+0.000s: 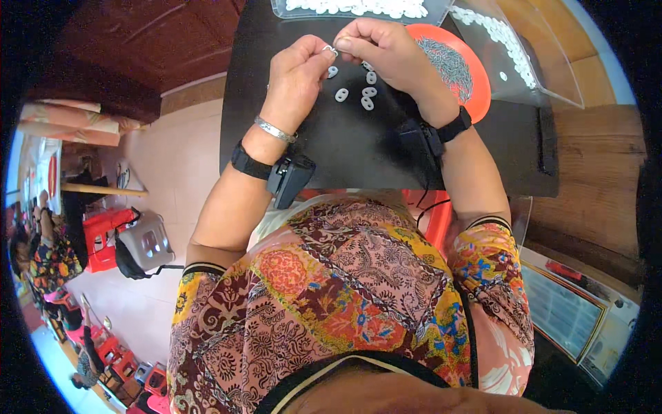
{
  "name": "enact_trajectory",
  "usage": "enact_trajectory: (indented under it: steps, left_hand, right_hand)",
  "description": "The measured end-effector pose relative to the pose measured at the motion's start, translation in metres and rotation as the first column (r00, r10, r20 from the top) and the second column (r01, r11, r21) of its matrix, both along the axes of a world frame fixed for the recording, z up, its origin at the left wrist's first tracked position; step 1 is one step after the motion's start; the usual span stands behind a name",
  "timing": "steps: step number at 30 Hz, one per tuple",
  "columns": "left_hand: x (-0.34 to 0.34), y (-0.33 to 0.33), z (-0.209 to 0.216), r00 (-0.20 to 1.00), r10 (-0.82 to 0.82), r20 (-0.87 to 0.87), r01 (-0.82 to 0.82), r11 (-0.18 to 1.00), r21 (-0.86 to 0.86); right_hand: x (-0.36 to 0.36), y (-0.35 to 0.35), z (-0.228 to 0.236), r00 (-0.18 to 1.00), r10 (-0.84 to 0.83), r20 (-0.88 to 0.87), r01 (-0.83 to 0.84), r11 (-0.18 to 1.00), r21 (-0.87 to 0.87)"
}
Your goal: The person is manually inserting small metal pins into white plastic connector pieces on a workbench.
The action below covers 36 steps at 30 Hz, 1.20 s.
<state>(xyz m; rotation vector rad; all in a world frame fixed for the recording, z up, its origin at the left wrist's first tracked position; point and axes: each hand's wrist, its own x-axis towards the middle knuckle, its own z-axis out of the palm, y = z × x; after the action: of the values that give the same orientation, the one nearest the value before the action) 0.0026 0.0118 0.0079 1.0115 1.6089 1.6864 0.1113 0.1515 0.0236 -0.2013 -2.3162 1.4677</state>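
Note:
Above the far part of the dark table (331, 148), my left hand (295, 72) pinches a small white plastic piece (330, 50) between thumb and fingertips. My right hand (379, 48) is closed in a pinch right beside that piece; whatever its fingertips hold is too small to make out. Beneath and between my hands lie several white oval pieces with two holes, among them one nearer the left (341, 94) and one nearer the right (367, 103). Just right of my right hand, an orange-red plate (480, 93) carries a heap of small grey metal pins or screws (448, 65).
A clear bin (279, 10) of white pieces stands at the far edge. Another clear container (562, 86) with white pieces is at far right. A wooden surface (593, 165) borders the table. Left on the floor are a grey stool (145, 238) and red stools; other people sit farther off.

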Motion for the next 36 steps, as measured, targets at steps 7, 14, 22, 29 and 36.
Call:
enact_trajectory:
  steps: [7, 14, 22, 29, 36]
  left_hand:
    - [0.002, -0.002, 0.004, 0.999, 0.005, 0.041, -0.005, 1.000, 0.004]
    - [0.001, -0.001, 0.003, 1.000, -0.004, 0.006, 0.005, 1.000, -0.022]
    - [0.003, 0.000, -0.002, 0.999, 0.014, -0.032, -0.015, 1.000, -0.017]
    - [-0.001, 0.002, 0.001, 0.995, 0.002, -0.100, -0.007, 0.999, -0.050]
    - [-0.005, 0.000, 0.002, 0.990, 0.041, 0.135, -0.036, 0.999, -0.039]
  right_hand:
    - [0.002, 0.001, 0.002, 0.998, -0.043, 0.049, 0.044, 0.999, -0.021]
    - [0.000, -0.007, 0.001, 0.999, -0.040, 0.007, 0.040, 0.999, 0.019]
    - [-0.001, -0.008, -0.001, 0.997, -0.079, 0.025, 0.072, 0.973, 0.217]
    - [-0.001, -0.004, 0.003, 0.993, -0.039, 0.108, 0.033, 0.998, 0.058]
    - [0.002, 0.003, 0.000, 0.995, -0.103, -0.016, 0.103, 0.994, -0.023]
